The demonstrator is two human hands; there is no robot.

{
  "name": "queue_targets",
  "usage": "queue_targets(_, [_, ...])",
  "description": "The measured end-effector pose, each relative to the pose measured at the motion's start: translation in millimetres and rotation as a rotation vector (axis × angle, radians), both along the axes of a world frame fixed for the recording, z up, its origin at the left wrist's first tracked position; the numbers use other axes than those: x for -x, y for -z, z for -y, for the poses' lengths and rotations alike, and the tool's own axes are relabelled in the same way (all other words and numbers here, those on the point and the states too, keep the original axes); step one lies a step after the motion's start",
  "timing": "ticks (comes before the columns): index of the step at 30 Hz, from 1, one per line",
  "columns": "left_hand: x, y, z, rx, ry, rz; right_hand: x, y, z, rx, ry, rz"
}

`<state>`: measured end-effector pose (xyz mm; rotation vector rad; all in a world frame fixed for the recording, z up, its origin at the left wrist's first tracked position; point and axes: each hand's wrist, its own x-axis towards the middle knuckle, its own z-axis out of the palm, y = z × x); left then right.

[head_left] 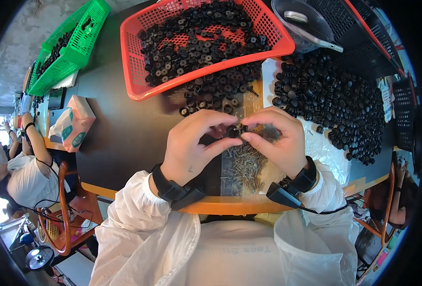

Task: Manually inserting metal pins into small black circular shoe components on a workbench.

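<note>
In front of my chest, above the table, both hands meet fingertip to fingertip. My left hand (192, 140) pinches a small black round plastic cap (232, 131) between thumb and fingers. Against that cap, my right hand (280, 138) has its thumb and forefinger closed on a tiny dark piece (244, 128), mostly covered by the fingertips. Below the hands lies a heap of small metal screws (245, 168). Loose black round parts (211, 97) are scattered just beyond my fingers.
A red basket (133, 86) of black discs stands at the back. To the right spreads a large pile of black caps (330, 95), beside a clear tub with a phone (318, 40) on it. A tissue pack (77, 121) and green basket (72, 57) are left, near a seated person (32, 178).
</note>
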<state>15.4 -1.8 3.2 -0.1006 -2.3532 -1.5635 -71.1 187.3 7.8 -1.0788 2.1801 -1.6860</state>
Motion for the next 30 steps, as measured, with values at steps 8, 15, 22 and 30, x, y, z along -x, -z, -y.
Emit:
queue_targets(8, [5.2,2.3,6.1,0.027,0.042,-0.123,-1.2,1.8,-0.3,-0.052,0.009,-0.213])
queue_targets(15, [2.8,2.8,3.7,0.084,-0.002,-0.071,-1.6,1.4,0.9,-0.045,0.012,-0.200])
queue_targets(22, [0.8,0.8,4.1,0.129,-0.026,-0.072,-1.6,2.4,1.1,-0.053,0.005,-0.195])
queue_targets(30, [0.6,0.4,3.2,0.133,-0.031,-0.121,-6.0,1.9,4.3,-0.040,0.053,-0.170])
